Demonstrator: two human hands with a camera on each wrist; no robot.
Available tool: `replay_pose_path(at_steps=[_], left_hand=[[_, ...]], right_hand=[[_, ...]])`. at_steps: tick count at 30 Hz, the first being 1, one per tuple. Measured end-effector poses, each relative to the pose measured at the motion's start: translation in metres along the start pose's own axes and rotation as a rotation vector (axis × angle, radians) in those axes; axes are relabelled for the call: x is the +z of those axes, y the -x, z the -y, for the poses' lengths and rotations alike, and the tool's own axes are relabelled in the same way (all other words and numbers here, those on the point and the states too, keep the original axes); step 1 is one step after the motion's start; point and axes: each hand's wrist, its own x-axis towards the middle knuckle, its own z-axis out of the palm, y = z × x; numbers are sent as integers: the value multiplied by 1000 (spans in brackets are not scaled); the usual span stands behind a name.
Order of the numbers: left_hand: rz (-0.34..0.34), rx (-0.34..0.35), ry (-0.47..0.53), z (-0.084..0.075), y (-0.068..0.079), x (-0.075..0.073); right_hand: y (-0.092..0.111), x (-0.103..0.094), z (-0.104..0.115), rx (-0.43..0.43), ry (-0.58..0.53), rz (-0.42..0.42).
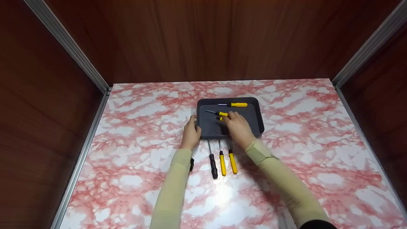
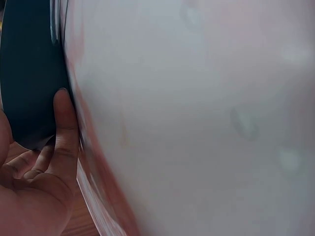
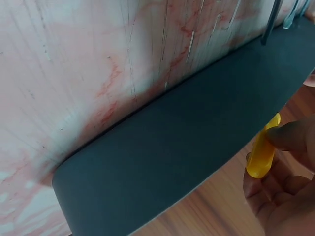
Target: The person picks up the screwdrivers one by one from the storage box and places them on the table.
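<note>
Right of frame centre, a yellow screwdriver (image 3: 262, 155) lies pinched in the right grip (image 1: 239, 128); the left grip (image 1: 191, 132) clasps the tray (image 1: 209, 128).

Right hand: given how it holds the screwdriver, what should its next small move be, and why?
Probably lower the yellow-handled screwdriver into the tray: the right hand seems to pinch it higher than the tray's wall, and another screwdriver lies flat inside.

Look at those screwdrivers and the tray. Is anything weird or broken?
One thing stands out: the black-handled metal screwdriver, in front of the dark grey rectangular tray. It looks odd because the yellow-handled metal screwdrivers beside it match each other. I see nothing broken.
</note>
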Motion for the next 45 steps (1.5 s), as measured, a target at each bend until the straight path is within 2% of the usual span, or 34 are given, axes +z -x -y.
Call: replay_pose_path(at_steps=[9,26,33,40,45], left_hand=[[1,-5,-3,2,0,0],[-22,29,-18,1,0,-1],[5,8,-18,1,1,-2],[-9,11,-39,1,1,-2],[5,-4,-25,0,1,-1]], right_hand=[[5,0,-1,2,2,-47],[18,-5,-4,2,-23,-54],[24,-6,-4,13,-6,-67],[26,-8,-5,7,-7,-71],[29,-10,-6,6,3,-69]])
